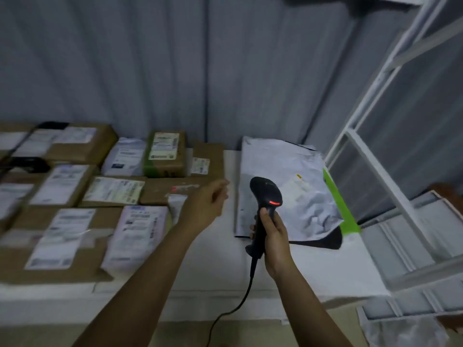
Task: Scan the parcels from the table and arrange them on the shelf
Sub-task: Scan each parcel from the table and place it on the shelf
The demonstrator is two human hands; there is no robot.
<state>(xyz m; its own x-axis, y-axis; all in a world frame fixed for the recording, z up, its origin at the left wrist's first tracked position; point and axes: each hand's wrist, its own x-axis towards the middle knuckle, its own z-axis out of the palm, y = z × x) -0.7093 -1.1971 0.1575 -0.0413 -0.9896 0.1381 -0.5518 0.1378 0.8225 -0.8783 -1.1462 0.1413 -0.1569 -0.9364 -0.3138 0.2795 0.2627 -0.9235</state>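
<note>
Head view: right hand clenched around scanner; left hand loosely open, empty, above parcels.

A white table carries the load. Its left half is crowded with brown cardboard parcels and pale poly mailers, labels up, lying edge to edge in rows. Toward the right a large crumpled grey mailer bag lies flat, with a green strip along its right edge. A white metal shelf stands just beside the table's right end.
</note>
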